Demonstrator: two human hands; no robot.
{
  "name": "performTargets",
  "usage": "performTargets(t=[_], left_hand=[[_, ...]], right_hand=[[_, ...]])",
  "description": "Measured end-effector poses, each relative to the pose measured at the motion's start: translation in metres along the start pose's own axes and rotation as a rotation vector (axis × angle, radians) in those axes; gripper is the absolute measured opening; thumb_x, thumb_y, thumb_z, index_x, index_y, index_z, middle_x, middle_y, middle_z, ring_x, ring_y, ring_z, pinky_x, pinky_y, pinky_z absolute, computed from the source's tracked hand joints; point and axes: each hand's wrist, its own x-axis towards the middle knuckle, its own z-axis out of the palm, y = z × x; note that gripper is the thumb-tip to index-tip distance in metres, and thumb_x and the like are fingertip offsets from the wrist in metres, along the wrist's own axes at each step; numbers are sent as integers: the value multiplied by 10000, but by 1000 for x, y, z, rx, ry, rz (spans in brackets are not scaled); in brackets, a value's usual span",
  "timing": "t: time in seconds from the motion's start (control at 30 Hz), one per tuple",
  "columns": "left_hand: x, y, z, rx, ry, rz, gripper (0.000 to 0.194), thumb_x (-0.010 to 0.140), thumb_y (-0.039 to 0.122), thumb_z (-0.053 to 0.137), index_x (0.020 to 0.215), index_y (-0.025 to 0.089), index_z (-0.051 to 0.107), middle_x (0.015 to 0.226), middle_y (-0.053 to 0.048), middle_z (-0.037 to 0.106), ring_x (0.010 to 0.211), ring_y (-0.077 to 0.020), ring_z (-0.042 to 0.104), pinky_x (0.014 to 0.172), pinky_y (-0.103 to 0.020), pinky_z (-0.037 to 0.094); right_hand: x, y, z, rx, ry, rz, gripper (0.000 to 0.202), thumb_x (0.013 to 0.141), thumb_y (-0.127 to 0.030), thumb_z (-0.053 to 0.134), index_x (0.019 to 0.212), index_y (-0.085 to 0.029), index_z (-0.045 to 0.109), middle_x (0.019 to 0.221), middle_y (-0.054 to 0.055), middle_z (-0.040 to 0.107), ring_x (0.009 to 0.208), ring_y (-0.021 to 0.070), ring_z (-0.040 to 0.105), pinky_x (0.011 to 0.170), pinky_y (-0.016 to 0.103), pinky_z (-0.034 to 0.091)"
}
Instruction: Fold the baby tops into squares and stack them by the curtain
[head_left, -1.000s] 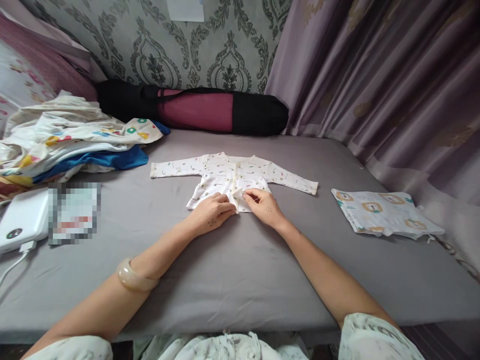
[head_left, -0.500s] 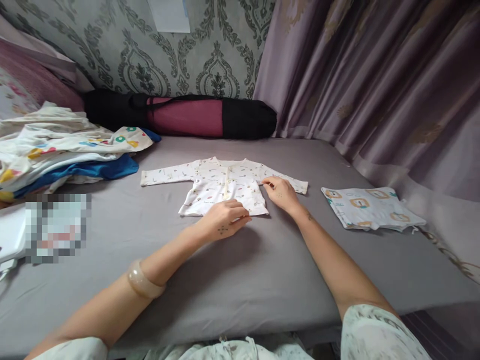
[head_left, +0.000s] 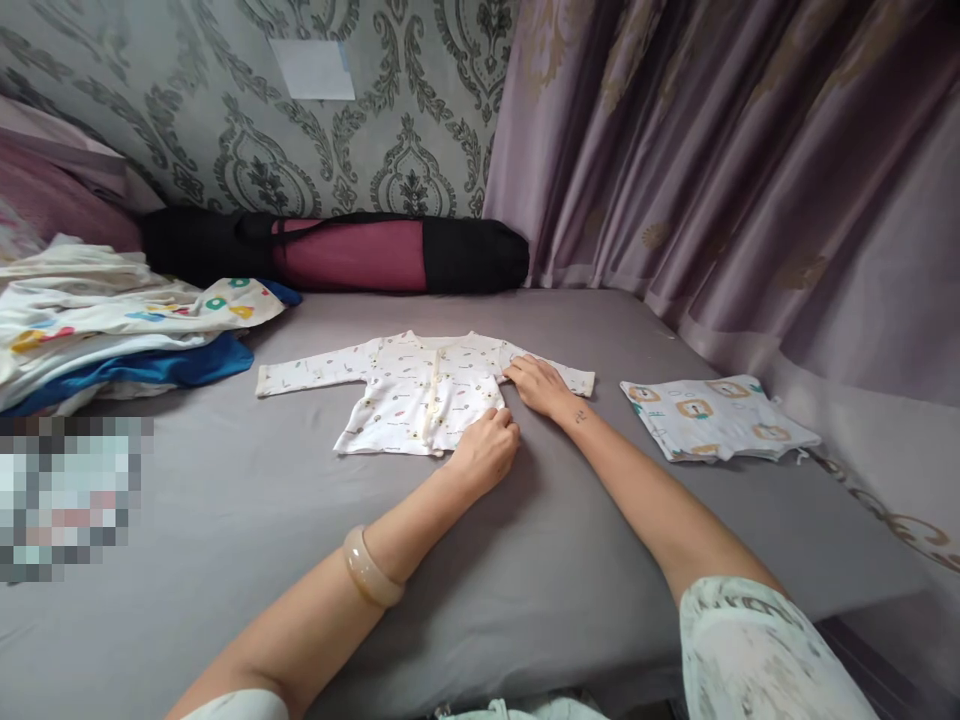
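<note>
Two hands (head_left: 487, 446) (head_left: 537, 384) curl at a flat, printed fabric shirt's (head_left: 401, 395) edge; pinching unclear.

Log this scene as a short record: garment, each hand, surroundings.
Garment: small white patterned shirt, laid out, sleeves spread
Left hand: at the shirt's lower right edge, fingers curled
Right hand: at the right sleeve's underarm
Surface: gray sheet
Far right: folded printed cloth
Far left: heaped clothes
Back: black-and-maroon bag
</note>
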Motion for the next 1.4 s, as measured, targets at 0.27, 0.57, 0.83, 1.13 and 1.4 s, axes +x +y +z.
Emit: performTargets(t=[0.27,0.57,0.83,1.13,1.4], left_hand=[[0,-1,-2,-3,5,-16,288,962,204,398,886,118,662,962,-159,637,913,-269,595,748,-377,511],[2,-9,7,-475,246,-164,296,993,316,391,814,210,602,751,-34,639,728,-169,600,694,-280,459],[-1,2,17,-380,156,-13,266,964,291,448,812,208,650,911,-73,697,928,-203,627,791,-295,487],[2,-32,-10,-255,324,-280,253,957,196,341,937,198,594,931,-98,673,915,-227,626,802,-340,475],[-34,-120,5,21,242,-498,400,957,299,384,1303,125,483,1412,-213,502,1398,-346,364,1117,-520,285]], right_hand=[[8,14,-1,-41,-34,-50,344,942,-54,381,1088,-181,665,1106,99,630,1033,218,509,833,312,391],[9,17,-9,-20,-43,-54,316,981,-122,382,1096,-207,664,1139,103,618,1040,226,484,853,331,373],[8,19,-7,27,-59,-44,314,973,-124,394,1114,-207,662,1160,106,621,1053,228,490,869,336,375],[23,-44,-15,190,9,210,500,921,-133,377,1409,-87,475,1486,177,431,1391,273,326,1117,399,263],[29,-101,6,371,-158,286,690,998,-536,246,1552,-125,230,1634,151,105,1505,284,38,1193,476,43]])
